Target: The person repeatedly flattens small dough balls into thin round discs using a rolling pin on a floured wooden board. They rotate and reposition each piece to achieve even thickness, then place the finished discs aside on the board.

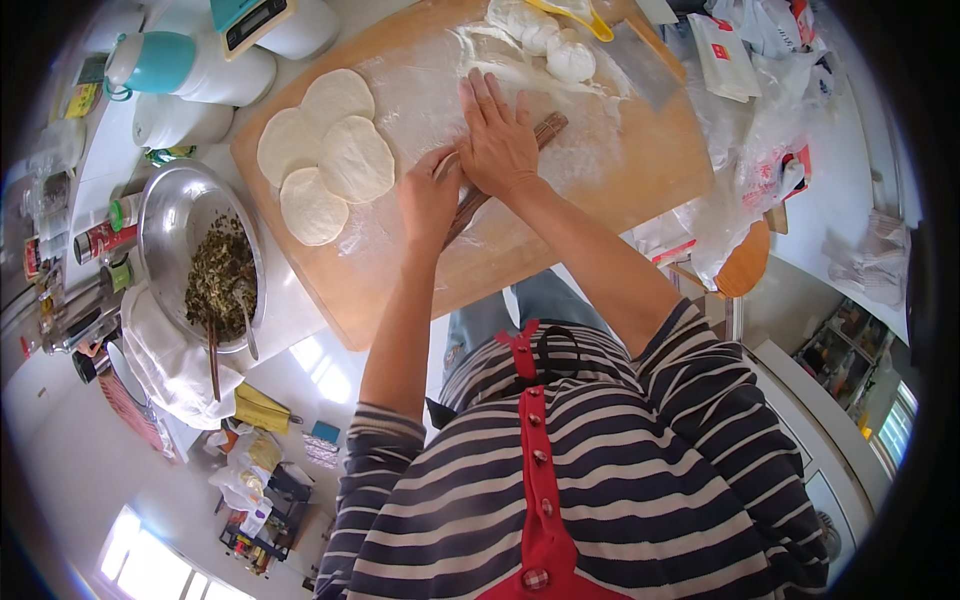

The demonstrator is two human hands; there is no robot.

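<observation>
A dark wooden rolling pin (551, 129) lies slantwise on the floured wooden board (645, 169). My right hand (499, 142) is flat across the middle of the pin, palm down, with the fingers stretched forward. Close beside it, my left hand (429, 199) has its fingers bent and its thumb near the right palm. Whatever may be between those left fingers is hidden. Several thin round dough wrappers (356, 159) overlap on the board's left side. White floured dough pieces (571, 62) sit at the far edge.
Left of the board, a steel bowl (161, 225) holds chopped filling, chopsticks (214, 360) and a spoon (247, 322). A kitchen scale (251, 26) stands behind it. A yellow-handled strainer (596, 26) and a flat scraper (645, 64) are far right, near plastic bags (772, 142).
</observation>
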